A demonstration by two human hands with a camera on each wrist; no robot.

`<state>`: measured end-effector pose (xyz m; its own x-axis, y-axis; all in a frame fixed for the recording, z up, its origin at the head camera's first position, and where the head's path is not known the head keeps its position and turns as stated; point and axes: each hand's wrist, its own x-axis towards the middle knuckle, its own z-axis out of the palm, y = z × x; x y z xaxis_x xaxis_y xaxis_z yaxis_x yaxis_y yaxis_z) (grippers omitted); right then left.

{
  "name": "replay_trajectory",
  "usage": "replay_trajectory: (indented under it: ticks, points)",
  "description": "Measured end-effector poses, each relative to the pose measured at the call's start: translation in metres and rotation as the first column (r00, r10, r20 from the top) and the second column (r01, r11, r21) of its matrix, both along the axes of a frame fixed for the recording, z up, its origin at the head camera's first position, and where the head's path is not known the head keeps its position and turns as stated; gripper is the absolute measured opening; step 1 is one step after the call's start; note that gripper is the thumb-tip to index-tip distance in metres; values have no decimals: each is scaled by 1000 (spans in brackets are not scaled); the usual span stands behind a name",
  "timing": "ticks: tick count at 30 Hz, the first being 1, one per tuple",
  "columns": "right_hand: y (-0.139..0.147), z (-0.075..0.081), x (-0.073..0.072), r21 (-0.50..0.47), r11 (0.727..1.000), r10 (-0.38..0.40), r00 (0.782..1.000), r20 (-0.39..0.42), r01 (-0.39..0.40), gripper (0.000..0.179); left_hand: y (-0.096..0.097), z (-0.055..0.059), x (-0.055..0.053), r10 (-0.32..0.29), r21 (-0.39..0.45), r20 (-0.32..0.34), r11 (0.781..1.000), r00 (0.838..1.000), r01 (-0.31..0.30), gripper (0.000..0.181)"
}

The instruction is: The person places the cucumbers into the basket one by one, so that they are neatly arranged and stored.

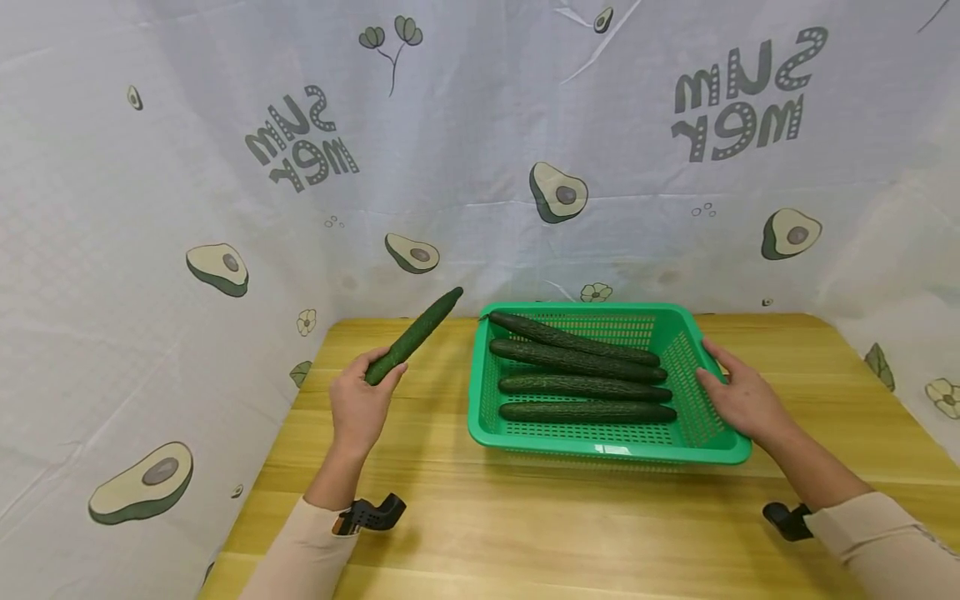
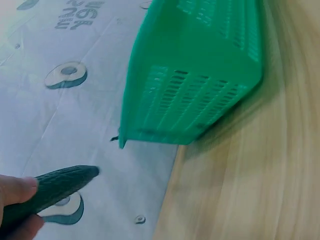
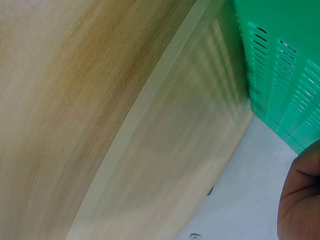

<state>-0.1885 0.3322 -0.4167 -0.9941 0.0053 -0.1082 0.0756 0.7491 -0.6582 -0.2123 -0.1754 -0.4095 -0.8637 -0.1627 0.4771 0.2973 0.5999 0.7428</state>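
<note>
My left hand (image 1: 362, 408) grips the lower end of a dark green cucumber (image 1: 416, 335), held up left of the basket with its far end tilted up and to the right. The left wrist view shows the thumb and a finger around that cucumber (image 2: 62, 186). A green plastic basket (image 1: 611, 452) has several more cucumbers (image 1: 585, 386) lying side by side in it. At the basket's right end, my right hand (image 1: 742, 400) holds the rim, thumb on the inner side. In the right wrist view, only part of the right hand (image 3: 302, 200) shows beside the basket wall.
The basket stands on a light wooden table (image 1: 525, 533). Behind and to the left hangs a pale curtain (image 1: 465, 158) printed with avocados; its lower part meets the table's back edge. Each wrist wears a small black camera mount (image 1: 378, 512).
</note>
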Motion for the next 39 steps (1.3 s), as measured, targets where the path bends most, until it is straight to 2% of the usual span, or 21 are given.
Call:
replay_trajectory:
  ticks: [2,4,7,10,13,16,18,22,26,28,29,32,34,37,39]
  points:
    - [0,0,0,-1,1000,-1,1000,-1,1,67,7,-1,1,-22,15,-72,1000,997,23,37]
    - [0,0,0,0,1000,-2,1000,1,2,67,14,-1,1,-63,23,-103,998,993,66,37]
    - [0,0,0,-4,1000,-3,1000,4,3,67,25,0,4,-162,61,-70,984,984,167,34]
    - [0,-1,0,-12,1000,0,1000,5,1,67,34,2,8,-276,103,0,956,961,274,31]
    - [0,-1,0,-32,999,0,1000,10,0,67,44,5,11,-388,162,62,913,920,374,31]
    - [0,-2,0,-41,999,-5,1000,13,5,67,53,8,13,-485,190,116,867,867,460,32]
    - [1,-2,1,-40,999,-11,1000,10,11,67,60,9,12,-531,158,153,846,833,510,32]
    - [0,-2,1,-37,999,-10,1000,4,10,67,74,12,10,-609,70,236,788,757,612,30]
    - [-1,-2,0,-64,998,-4,1000,2,4,67,92,9,7,-675,35,326,708,661,706,30]
    - [-2,-2,0,-82,997,-2,1000,4,2,67,102,6,8,-687,8,365,678,629,735,30]
    - [-2,-2,-1,-91,996,-2,1000,6,3,67,107,5,8,-690,-10,379,663,617,748,30]
    - [-3,-3,-2,-92,996,-4,1000,6,4,67,123,2,9,-679,-76,425,632,598,772,29]
    - [-2,-3,-1,-89,996,-8,1000,5,9,67,132,4,10,-673,-124,446,606,590,786,29]
    - [-1,-3,-1,-86,996,-10,1000,3,10,66,144,7,9,-681,-157,464,566,567,809,29]
    - [0,-3,-1,-90,996,-11,1000,5,11,66,149,9,8,-679,-174,462,561,570,810,30]
